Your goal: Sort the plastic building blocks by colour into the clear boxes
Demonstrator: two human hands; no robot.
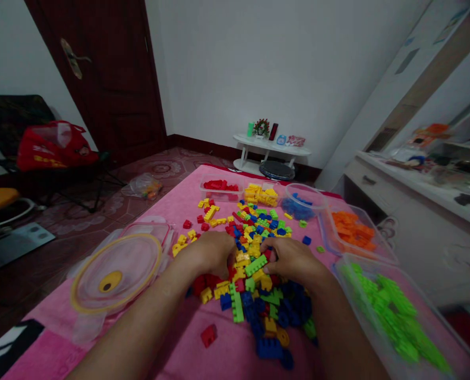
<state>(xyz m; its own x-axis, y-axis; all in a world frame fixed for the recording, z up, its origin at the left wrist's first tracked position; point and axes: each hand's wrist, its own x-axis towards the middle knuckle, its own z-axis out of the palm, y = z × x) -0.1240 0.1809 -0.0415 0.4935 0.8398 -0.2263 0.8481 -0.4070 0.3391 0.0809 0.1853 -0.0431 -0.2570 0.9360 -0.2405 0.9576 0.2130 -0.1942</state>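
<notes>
A mixed heap of plastic building blocks [254, 264] in red, yellow, blue, green and orange spreads over a pink cloth [187, 203]. My left hand [218, 252] reaches into the heap's left side, fingers curled downward; the back of the hand hides what they hold, if anything. On the other side, my right hand [292, 258] is closed, with a red block [269, 255] between thumb and fingers. A long green block [256, 265] lies between the hands. Nearer me are a blue block [269, 348] and a lone red block [208, 335].
Clear containers line the far and right edges: red blocks [221, 184], yellow blocks [260, 194], blue blocks [298, 206], orange blocks [352, 230], green blocks [393, 311]. Lids, including a round yellow-rimmed lid [116, 272], lie left. A drawer cabinet [409, 211] stands at right.
</notes>
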